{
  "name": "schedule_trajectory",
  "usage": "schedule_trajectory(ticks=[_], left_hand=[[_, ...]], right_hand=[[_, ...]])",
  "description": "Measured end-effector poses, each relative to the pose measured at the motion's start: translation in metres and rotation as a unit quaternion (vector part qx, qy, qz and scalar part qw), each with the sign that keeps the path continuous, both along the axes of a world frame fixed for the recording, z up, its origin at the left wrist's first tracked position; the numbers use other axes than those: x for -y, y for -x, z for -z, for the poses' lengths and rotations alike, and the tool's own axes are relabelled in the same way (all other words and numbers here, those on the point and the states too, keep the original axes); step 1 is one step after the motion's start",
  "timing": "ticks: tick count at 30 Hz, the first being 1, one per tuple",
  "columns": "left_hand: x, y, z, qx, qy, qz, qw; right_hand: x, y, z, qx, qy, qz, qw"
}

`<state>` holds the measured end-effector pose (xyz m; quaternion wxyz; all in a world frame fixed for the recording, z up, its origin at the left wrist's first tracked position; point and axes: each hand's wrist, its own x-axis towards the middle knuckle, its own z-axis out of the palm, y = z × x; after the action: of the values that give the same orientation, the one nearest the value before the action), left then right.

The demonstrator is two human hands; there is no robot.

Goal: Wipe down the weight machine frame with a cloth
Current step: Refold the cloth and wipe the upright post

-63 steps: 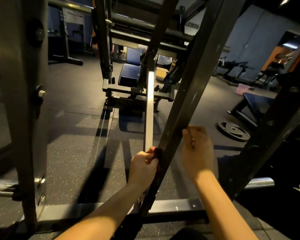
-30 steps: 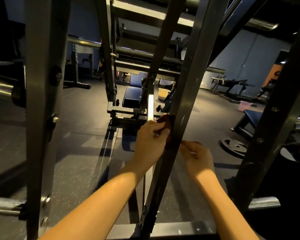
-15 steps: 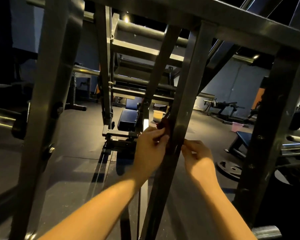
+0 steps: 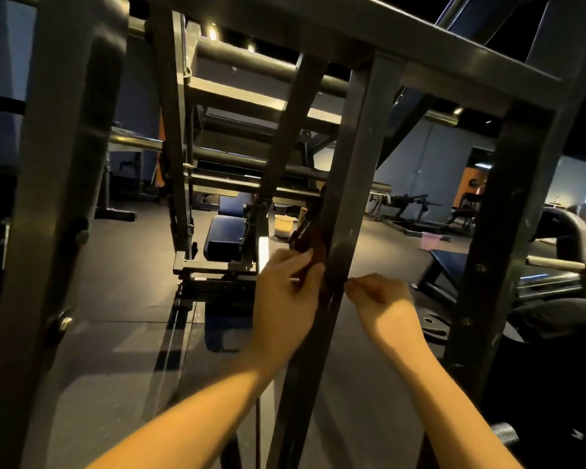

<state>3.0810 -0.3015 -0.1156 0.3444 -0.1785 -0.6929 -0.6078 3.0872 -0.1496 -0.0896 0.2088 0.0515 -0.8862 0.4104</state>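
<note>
Head view, the only one. Slanted frame bar [image 4: 347, 184] of the weight machine runs up the middle of the pic, from bottom centre to the top crossbeam [image 4: 420, 59]. Cloth [image 4: 310, 238], dark reddish, is wrapped round the bar's left edge, just above both hands.

Left hand [image 4: 285, 296]: fingers curled round the cloth's lower part, pressing it onto the bar's left face. Cloth bunches up above the knuckles and pokes out past the bar edge. Prob held this way so one stroke covers the face + edge together.

Right hand [image 4: 381, 299]: on the bar's right side, level w/ the left, fingertips [image 4: 352, 282] pinched together right at the bar edge. Looks like it's nipping the cloth's other end where it comes round the back, but the bar hides that part, so can't tell for sure what it holds. If so, the two hands pull the cloth taut like a strap round the bar, good for dragging it along the length.

Relative to hands: cloth is touching the left hand, sits btwn both hands and the upper bar stretch. Bar above the cloth, up to the crossbeam, likely not wiped yet.

Bkgd: padded bench [image 4: 225, 231], pale bucket [image 4: 282, 225], pink tub [image 4: 430, 239] on the dark gym floor, well apart from the hands.
</note>
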Motion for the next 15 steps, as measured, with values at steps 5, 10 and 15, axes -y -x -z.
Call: schedule_trajectory(ticks=[5, 10, 15], left_hand=[[0.009, -0.002, 0.014, 0.088, 0.024, 0.006, 0.996], [0.007, 0.016, -0.098, -0.045, 0.046, -0.043, 0.997], [0.01, 0.005, -0.039, -0.013, 0.022, 0.042, 0.999]], right_hand=[[0.007, 0.002, -0.045, -0.172, 0.055, -0.045, 0.983], [0.015, -0.002, -0.064, -0.252, 0.094, -0.054, 0.962], [0.01, -0.005, -0.067, -0.234, 0.121, -0.081, 0.961]])
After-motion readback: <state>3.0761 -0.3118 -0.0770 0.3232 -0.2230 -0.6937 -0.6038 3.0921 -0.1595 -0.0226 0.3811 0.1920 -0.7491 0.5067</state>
